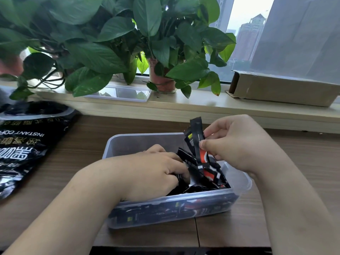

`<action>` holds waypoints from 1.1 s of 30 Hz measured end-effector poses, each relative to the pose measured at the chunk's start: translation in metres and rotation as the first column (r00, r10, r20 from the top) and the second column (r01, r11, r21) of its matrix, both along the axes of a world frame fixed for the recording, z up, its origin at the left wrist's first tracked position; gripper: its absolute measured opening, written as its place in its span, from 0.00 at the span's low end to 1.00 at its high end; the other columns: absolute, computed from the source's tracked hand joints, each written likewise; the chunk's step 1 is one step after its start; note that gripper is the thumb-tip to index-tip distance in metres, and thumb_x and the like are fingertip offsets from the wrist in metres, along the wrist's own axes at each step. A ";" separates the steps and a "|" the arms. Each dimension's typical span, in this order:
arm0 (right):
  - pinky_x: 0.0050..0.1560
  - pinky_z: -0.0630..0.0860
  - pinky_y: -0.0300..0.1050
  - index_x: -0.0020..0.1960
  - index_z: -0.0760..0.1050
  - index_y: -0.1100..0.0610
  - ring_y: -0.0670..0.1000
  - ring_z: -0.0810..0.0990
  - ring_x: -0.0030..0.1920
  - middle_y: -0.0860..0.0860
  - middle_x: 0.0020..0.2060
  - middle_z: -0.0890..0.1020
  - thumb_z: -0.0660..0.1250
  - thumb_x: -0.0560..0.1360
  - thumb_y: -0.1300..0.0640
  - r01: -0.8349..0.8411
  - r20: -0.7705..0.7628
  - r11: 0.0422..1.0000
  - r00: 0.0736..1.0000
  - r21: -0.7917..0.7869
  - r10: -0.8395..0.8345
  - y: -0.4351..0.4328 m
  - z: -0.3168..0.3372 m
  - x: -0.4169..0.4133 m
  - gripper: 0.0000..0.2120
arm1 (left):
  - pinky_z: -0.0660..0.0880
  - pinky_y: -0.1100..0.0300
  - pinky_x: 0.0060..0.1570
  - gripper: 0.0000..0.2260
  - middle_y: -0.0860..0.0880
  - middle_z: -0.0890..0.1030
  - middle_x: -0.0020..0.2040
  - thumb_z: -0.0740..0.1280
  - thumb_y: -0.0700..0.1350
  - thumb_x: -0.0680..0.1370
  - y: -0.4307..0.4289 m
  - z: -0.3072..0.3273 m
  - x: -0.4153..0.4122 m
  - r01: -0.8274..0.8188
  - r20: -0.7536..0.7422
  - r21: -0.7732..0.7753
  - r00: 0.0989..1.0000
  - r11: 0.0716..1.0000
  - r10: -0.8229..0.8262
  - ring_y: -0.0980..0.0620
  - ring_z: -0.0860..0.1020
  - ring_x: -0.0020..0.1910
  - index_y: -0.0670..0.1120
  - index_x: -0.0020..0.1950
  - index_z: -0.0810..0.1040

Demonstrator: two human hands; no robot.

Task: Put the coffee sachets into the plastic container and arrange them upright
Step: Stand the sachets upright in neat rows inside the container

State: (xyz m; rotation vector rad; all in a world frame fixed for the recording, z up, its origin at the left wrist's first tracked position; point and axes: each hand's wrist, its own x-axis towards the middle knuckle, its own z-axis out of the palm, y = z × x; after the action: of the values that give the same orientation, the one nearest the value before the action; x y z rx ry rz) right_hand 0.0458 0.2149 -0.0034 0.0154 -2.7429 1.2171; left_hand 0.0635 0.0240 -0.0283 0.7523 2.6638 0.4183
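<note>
A clear plastic container (pixel 128 142) stands on the wooden table in front of me. Several black coffee sachets (pixel 207 186) with red and white marks lie jumbled inside it. My right hand (pixel 237 144) pinches a few sachets (pixel 197 142) by their middle and holds them upright above the container's far right side. My left hand (pixel 156 170) reaches down into the container, fingers curled round sachets in the pile; which ones it grips is partly hidden.
A large black instant coffee bag (pixel 27 148) lies flat on the table at left. On the windowsill behind stand potted plants (pixel 160 78), a clear lid (pixel 125 93) and a cardboard box (pixel 281 89).
</note>
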 end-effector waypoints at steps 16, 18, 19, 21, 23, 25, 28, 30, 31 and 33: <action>0.37 0.76 0.45 0.47 0.74 0.53 0.53 0.81 0.40 0.53 0.40 0.83 0.66 0.76 0.57 -0.093 0.099 0.973 0.992 0.210 0.073 -0.019 -0.017 -0.004 0.02 | 0.60 0.56 0.74 0.23 0.62 0.72 0.70 0.56 0.46 0.77 -0.001 0.001 0.002 -0.004 -0.010 0.075 1.000 0.997 0.005 0.59 0.61 0.72 0.60 0.70 0.72; 0.39 0.75 0.45 0.47 0.71 0.50 0.53 0.80 0.40 0.52 0.42 0.83 0.65 0.77 0.56 -0.057 0.068 0.994 0.996 0.096 0.050 -0.016 -0.016 -0.005 0.04 | 0.59 0.56 0.75 0.26 0.62 0.71 0.72 0.54 0.48 0.74 0.000 0.001 0.002 0.018 -0.013 0.047 1.000 0.999 -0.017 0.59 0.60 0.72 0.60 0.71 0.71; 0.42 0.78 0.47 0.47 0.70 0.50 0.53 0.81 0.42 0.52 0.44 0.83 0.66 0.77 0.56 -0.022 0.035 0.999 0.999 0.045 0.020 -0.014 -0.013 -0.005 0.04 | 0.58 0.56 0.76 0.25 0.63 0.70 0.73 0.54 0.48 0.75 -0.001 0.001 0.002 0.024 -0.012 0.033 1.000 0.999 -0.023 0.59 0.60 0.73 0.60 0.72 0.71; 0.49 0.79 0.51 0.48 0.72 0.50 0.53 0.82 0.46 0.50 0.45 0.83 0.67 0.77 0.56 0.050 -0.072 0.997 0.996 0.056 -0.046 -0.009 -0.005 -0.004 0.04 | 0.56 0.57 0.76 0.22 0.64 0.68 0.74 0.56 0.44 0.80 0.000 0.002 0.001 0.017 -0.012 0.032 1.000 0.999 -0.017 0.60 0.59 0.73 0.60 0.72 0.71; 0.52 0.78 0.50 0.50 0.73 0.50 0.53 0.81 0.49 0.49 0.45 0.83 0.67 0.76 0.56 0.105 -0.184 0.986 0.980 0.134 -0.079 -0.006 0.002 0.000 0.05 | 0.56 0.58 0.76 0.22 0.64 0.67 0.74 0.57 0.42 0.81 0.000 0.003 0.001 0.019 -0.012 0.038 1.000 0.999 -0.019 0.60 0.59 0.73 0.61 0.71 0.72; 0.52 0.77 0.49 0.51 0.74 0.51 0.53 0.80 0.49 0.49 0.44 0.82 0.68 0.75 0.56 0.140 -0.259 0.966 0.963 0.216 -0.082 -0.006 0.005 0.003 0.06 | 0.55 0.59 0.76 0.22 0.64 0.67 0.74 0.57 0.42 0.81 0.000 0.003 0.001 0.022 -0.012 0.040 1.000 0.999 -0.022 0.60 0.58 0.73 0.61 0.71 0.72; 0.49 0.78 0.49 0.49 0.76 0.52 0.56 0.80 0.48 0.51 0.43 0.82 0.69 0.73 0.57 0.088 -0.184 0.905 0.983 0.416 -0.011 -0.012 -0.003 0.005 0.06 | 0.55 0.60 0.75 0.23 0.66 0.66 0.74 0.56 0.42 0.81 0.001 0.003 0.001 0.022 -0.018 0.038 1.000 0.999 -0.021 0.61 0.58 0.74 0.62 0.71 0.72; 0.43 0.77 0.46 0.49 0.76 0.52 0.57 0.80 0.48 0.52 0.45 0.82 0.70 0.72 0.59 -0.002 -0.062 0.856 0.997 0.516 0.039 -0.016 -0.009 0.005 0.07 | 0.54 0.62 0.75 0.24 0.67 0.65 0.74 0.56 0.42 0.80 0.002 0.003 0.001 0.024 -0.015 0.038 1.000 0.999 -0.024 0.60 0.57 0.74 0.64 0.71 0.71; 0.39 0.75 0.45 0.50 0.74 0.52 0.57 0.79 0.47 0.52 0.46 0.81 0.70 0.71 0.60 -0.041 -0.023 0.836 0.998 0.547 0.064 -0.018 -0.011 0.004 0.09 | 0.54 0.62 0.75 0.24 0.68 0.65 0.74 0.55 0.43 0.79 0.002 0.003 0.001 0.029 -0.009 0.041 1.000 0.999 -0.029 0.60 0.58 0.73 0.65 0.71 0.72; 0.34 0.71 0.45 0.53 0.69 0.53 0.57 0.78 0.46 0.53 0.46 0.79 0.69 0.71 0.62 -0.093 0.006 0.815 0.994 0.572 0.109 -0.019 -0.014 0.004 0.15 | 0.54 0.61 0.76 0.27 0.69 0.66 0.74 0.53 0.48 0.74 0.002 0.001 0.001 0.037 0.000 0.047 0.999 0.998 -0.037 0.59 0.58 0.73 0.67 0.69 0.72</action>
State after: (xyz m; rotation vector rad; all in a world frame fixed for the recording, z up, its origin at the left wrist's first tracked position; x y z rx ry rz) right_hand 0.0496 0.1956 -0.0178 0.2424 -2.9985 0.3525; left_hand 0.0649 0.0262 -0.0270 0.8140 2.6428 0.4735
